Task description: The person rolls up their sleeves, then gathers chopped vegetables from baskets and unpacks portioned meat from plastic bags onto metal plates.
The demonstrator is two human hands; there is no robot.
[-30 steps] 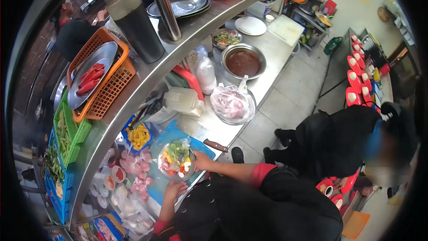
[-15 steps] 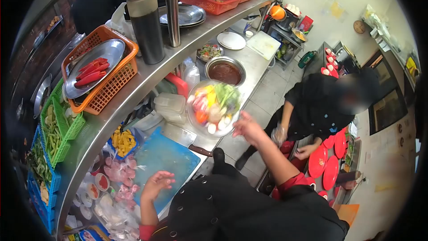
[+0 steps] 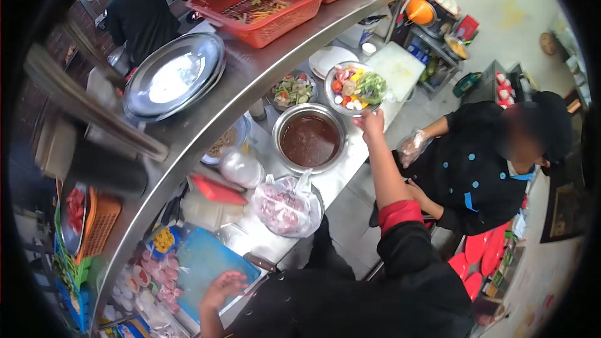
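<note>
My right hand [image 3: 370,124] is stretched far along the counter, its fingers closed at the near rim of a metal bowl of cut vegetables [image 3: 357,89]. Green, orange, yellow and white pieces fill it. A metal pot of dark brown sauce [image 3: 309,139] stands nearer to me, and a plastic bag of pinkish meat [image 3: 285,205] sits before that. My left hand [image 3: 226,288] is held over the near part of the blue cutting board [image 3: 206,269], fingers apart, with nothing in it. A knife [image 3: 260,263] lies by the board's far corner.
A co-worker [image 3: 469,163] with a plastic-gloved hand stands on the right, close to my right arm. The steel shelf [image 3: 263,66] on the left carries a red basket [image 3: 256,12] and metal plates [image 3: 177,75]. A white cutting board [image 3: 395,70] lies beyond the bowl.
My right arm has reached farther along the counter, and the vegetable bowl has moved away past the sauce pot. The bag of meat has come into view. My left hand stays near the blue board.
</note>
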